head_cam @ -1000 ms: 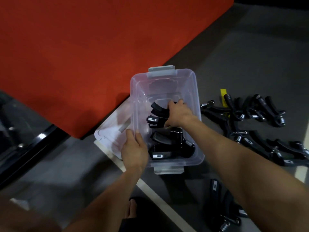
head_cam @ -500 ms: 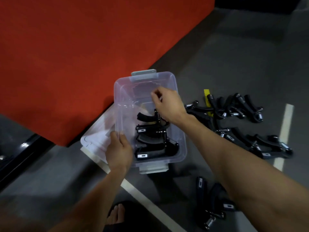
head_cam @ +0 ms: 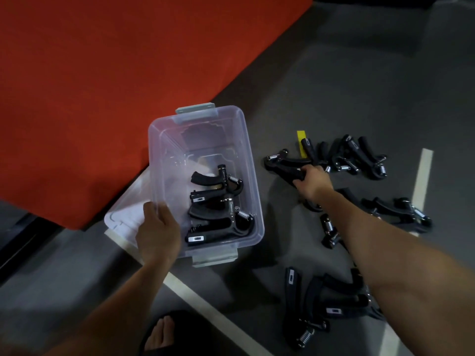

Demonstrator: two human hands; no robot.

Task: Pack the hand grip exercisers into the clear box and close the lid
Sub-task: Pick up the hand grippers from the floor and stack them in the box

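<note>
The clear box point(head_cam: 246, 160) stands open on the dark floor, with grey latches at its near and far ends. A few black hand grip exercisers point(head_cam: 218, 214) lie inside it. My left hand point(head_cam: 158, 232) grips the box's near left rim. My right hand point(head_cam: 312, 182) reaches to the right of the box and closes on a black exerciser point(head_cam: 282, 165) lying on the floor. Several more exercisers point(head_cam: 354, 156) lie scattered beyond and to the right. The box's lid point(head_cam: 123, 217) lies flat at the left, partly under the box.
A large red mat point(head_cam: 108, 80) fills the upper left, its edge close behind the box. More exercisers point(head_cam: 331, 304) lie at the lower right under my forearm. White floor lines point(head_cam: 421, 176) cross the floor. My foot in a sandal point(head_cam: 162, 335) shows at the bottom.
My right hand has left the box, swung to the right and taken hold of an exerciser on the floor. My left hand stays on the box's rim.
</note>
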